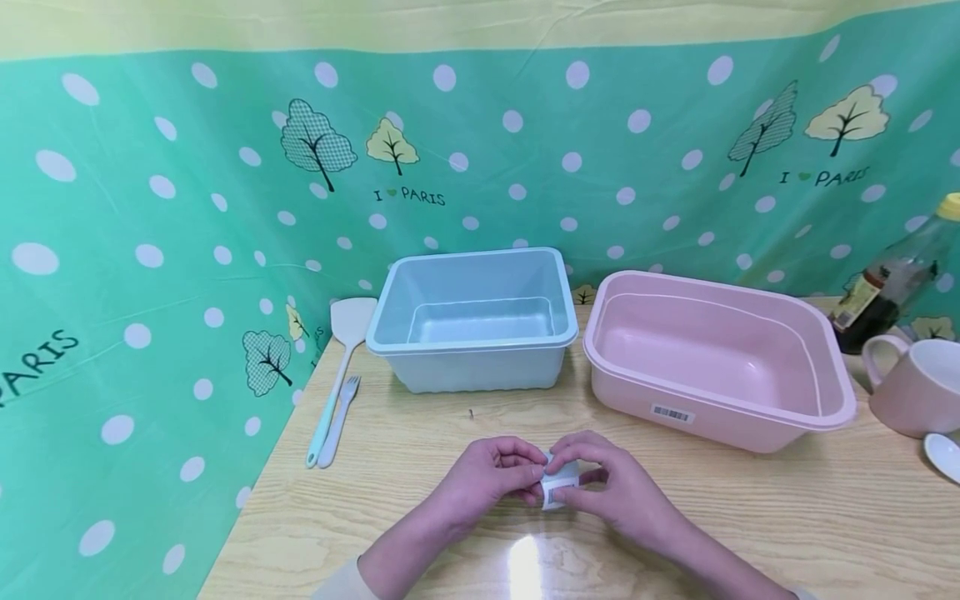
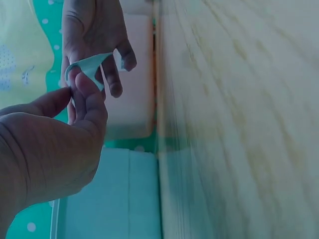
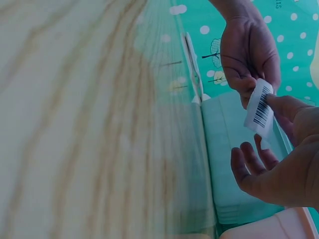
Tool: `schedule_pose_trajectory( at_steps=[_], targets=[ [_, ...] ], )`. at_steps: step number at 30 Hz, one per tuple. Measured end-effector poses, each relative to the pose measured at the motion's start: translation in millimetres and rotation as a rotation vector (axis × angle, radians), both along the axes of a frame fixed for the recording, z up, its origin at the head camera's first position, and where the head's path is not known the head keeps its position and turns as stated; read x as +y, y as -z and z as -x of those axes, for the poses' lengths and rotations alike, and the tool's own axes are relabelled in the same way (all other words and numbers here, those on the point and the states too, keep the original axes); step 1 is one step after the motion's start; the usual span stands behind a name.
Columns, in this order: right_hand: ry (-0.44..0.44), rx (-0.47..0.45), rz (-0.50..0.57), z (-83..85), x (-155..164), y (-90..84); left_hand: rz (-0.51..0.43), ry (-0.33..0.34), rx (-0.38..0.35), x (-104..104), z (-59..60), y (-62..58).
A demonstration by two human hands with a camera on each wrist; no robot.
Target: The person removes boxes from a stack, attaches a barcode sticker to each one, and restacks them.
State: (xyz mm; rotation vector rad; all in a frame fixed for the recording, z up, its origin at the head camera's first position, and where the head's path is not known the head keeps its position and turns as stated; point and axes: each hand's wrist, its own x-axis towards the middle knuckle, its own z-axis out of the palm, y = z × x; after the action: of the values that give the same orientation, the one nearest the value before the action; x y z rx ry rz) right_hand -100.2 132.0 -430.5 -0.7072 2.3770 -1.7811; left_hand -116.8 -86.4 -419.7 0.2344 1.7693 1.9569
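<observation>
Head view gives me the widest look: a wood-grain counter (image 1: 420, 517), pale and smooth with a glossy glare spot near its front edge, backed by a mint polka-dot cloth (image 1: 150, 208) printed with trees. On the counter I see two rectangular plastic tubs with rounded corners and rolled rims, standing side by side but apart: the pink tub (image 1: 720, 358), larger, with a barcode label stuck on its front wall, and the pale blue tub (image 1: 472, 321), deeper and boxier. To the far right stand a dark glass bottle (image 1: 892, 283) with a yellow cap, a matte pink mug (image 1: 911, 383), and a white spoon (image 1: 945, 454) at the frame edge. Left of the blue tub lie a flat-bladed white spatula (image 1: 341, 367) and a slim fork (image 1: 341, 417), handles parallel and just beside each other.

Both hands meet over the counter in front of the gap between the tubs. My left hand (image 1: 487, 475) and right hand (image 1: 611, 483) together pinch a small barcode sticker (image 1: 558, 485), thin white paper printed with black bars. From the right wrist view the sticker (image 3: 260, 107) curls slightly, clamped between thumb and forefinger tips, the right hand's other fingers (image 3: 249, 164) spread loose below. From the left wrist view its plain back (image 2: 92, 64) bends into an arc between the two hands' fingers, held above the counter.
</observation>
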Motion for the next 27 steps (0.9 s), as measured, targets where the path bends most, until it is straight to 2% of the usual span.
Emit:
schedule_pose_trajectory(
  at_steps=[11, 22, 27],
  targets=[
    [0.002, 0.058, -0.013, -0.8, -1.3, 0.2, -0.021, -0.015, -0.024, 2.7, -2.6, 0.0],
    [-0.043, 0.070, -0.020, -1.1, -1.6, -0.9, -0.034, 0.004, -0.035, 3.8, -4.7, -1.6],
    [-0.037, 0.065, -0.027, -1.7, -1.9, -1.7, -0.033, 0.009, -0.032, 4.0, -5.2, -1.9]
  ],
)
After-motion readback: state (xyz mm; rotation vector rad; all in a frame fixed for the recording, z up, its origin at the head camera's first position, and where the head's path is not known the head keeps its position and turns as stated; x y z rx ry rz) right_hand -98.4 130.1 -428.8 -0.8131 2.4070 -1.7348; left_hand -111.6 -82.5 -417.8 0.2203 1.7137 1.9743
